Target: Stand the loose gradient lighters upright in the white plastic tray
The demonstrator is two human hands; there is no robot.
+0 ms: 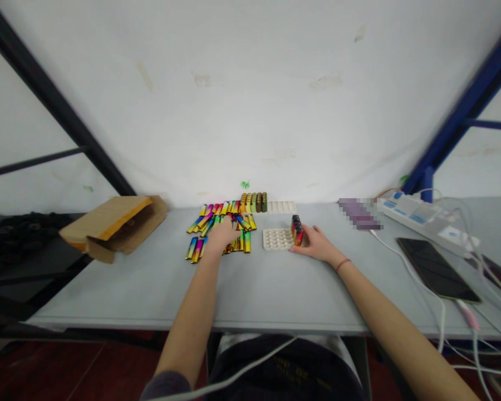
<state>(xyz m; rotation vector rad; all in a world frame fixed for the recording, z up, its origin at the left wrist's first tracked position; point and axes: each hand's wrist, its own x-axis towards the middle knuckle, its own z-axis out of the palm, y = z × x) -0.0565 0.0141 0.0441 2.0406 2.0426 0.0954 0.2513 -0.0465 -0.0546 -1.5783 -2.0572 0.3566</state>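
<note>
A heap of shiny rainbow-coloured lighters point(217, 225) lies on the grey table point(250, 289). My left hand point(223, 236) rests on top of the heap with its fingers curled over the lighters; whether it holds one is hidden. In front of me sits a white tray with round holes point(276, 239), and a few lighters point(296, 229) stand upright at its right edge. My right hand point(317, 243) lies beside that edge, fingers against the standing lighters. A second white tray point(281, 207) and a row of upright lighters point(254, 202) stand further back.
An open cardboard box point(114, 225) lies at the left. A power strip point(417, 214), white cables point(442, 312) and a dark phone point(436, 269) occupy the right side. A blurred purple object point(359, 213) sits near the strip. The white wall is close behind.
</note>
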